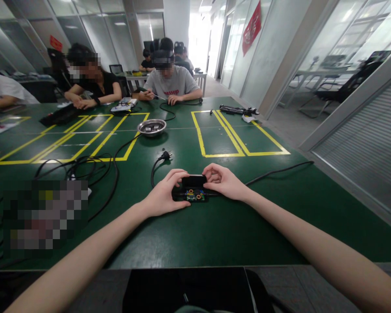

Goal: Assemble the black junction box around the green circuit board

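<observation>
A small circuit board with copper-coloured coils lies near the middle of the table, a black cable at each side of it. Just behind it, a black casing half is tipped up, its dark face towards me. My left hand curves round the left end, with fingers on the casing half and the thumb by the board's lower left edge. At the other end, my right hand pinches the casing half between thumb and curled fingers. Whether casing lies under the board is hidden.
A black power plug stands beyond my left hand. Farther back is a metal bowl holding small metal parts. Tangled black cables and a blurred-out item lie left. Across the table, a person holds a tool.
</observation>
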A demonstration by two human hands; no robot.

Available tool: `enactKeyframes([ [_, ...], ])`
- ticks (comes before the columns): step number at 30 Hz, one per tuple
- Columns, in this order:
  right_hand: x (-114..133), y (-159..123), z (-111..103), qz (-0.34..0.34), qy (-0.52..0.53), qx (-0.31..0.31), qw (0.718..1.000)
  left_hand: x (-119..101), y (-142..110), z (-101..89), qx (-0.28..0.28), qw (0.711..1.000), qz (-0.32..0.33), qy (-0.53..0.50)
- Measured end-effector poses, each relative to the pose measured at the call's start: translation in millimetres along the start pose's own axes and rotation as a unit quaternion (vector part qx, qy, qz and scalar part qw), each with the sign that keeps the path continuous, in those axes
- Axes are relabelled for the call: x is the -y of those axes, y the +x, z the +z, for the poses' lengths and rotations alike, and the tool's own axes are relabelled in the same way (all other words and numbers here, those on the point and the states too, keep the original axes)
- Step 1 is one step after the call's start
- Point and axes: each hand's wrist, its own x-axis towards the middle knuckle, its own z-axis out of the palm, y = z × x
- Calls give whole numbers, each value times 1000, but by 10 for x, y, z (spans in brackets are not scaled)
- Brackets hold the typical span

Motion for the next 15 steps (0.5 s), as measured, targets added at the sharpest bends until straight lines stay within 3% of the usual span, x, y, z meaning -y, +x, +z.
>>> enactKeyframes([
  [15, -20, -12, -4, -18, -28, 8, 999, 1, -6, -5, 16, 1000, -7, 7],
])
